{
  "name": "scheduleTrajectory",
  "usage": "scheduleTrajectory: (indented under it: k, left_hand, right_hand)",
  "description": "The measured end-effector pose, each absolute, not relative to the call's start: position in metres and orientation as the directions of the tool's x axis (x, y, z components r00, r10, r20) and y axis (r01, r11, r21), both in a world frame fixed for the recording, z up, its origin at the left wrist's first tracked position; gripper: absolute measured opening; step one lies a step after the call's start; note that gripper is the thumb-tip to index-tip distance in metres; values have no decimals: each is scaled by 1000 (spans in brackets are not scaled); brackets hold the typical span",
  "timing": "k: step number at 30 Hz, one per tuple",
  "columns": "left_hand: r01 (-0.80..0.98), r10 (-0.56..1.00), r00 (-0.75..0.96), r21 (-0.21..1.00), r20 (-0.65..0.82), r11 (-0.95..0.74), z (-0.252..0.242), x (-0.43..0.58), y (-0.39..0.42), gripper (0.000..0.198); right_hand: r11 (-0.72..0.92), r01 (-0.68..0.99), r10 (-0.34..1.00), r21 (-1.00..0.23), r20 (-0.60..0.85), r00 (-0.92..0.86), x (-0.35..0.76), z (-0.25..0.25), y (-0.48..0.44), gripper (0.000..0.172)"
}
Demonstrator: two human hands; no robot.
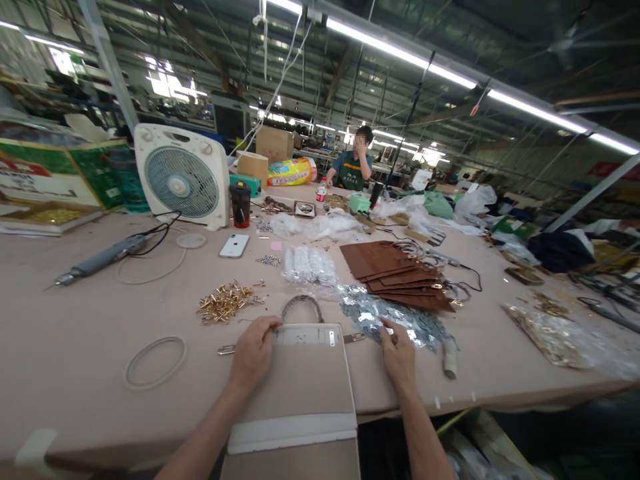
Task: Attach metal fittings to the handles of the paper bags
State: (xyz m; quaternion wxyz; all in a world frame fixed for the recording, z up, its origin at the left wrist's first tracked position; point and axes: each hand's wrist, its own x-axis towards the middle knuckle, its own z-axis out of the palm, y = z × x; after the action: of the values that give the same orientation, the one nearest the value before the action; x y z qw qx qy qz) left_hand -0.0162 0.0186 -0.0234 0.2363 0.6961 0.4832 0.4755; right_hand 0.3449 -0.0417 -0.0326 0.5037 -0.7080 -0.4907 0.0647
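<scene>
- Far off past the left hand [254,352], a big green and white box [55,175] is showing red letters, but they are too blurry to read.
- Far ahead, between the two hands, a yellow bag [291,172] is showing red letters, and they are too small to read.
- Way out to the side of the right hand [399,353], a red sign [607,169] is hanging on the wall, and its words are too small to read.
- No words or numbers are showing clearly anywhere else.
</scene>
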Motion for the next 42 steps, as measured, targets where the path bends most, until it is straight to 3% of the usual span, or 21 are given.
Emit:
scheduleTrajectory:
  k: [5,15,19,26,30,35,38,42]
  left_hand:
    - [448,896,92,786,434,-427,-25,-16,19,29]
    - [471,905,70,786,420,-401,-29,-16,23,28]
    - [487,909,66,782,411,-389,-27,-16,22,28]
    - [509,912,61,774,405,-377,-30,-18,27,28]
    - [515,908,61,766,414,-384,-27,-17,26,27]
    - [521,905,57,761,422,-387,-25,-16,28,26]
    - [532,901,53,752,430,-390,-27,-17,30,25]
    - [534,903,53,752,426,-386,-29,-18,31,25]
  right_hand:
    - [45,723,739,-690,510,441,356,-26,-23,41]
    - [236,809,893,-538,449,38,363,-21,25,40]
    - [194,836,884,-513,461,79,365,-35,27,29]
    - [-1,876,798,-483,528,291,387,-50,22,35]
    - [-34,873,762,-486,552,338,393,-49,19,39]
    - [69,899,796,-433,567,212,377,-40,30,44]
    - [98,913,877,-396,469,109,360,-38,37,55]
    - [172,909,934,-378,357,-28,343,-40,29,46]
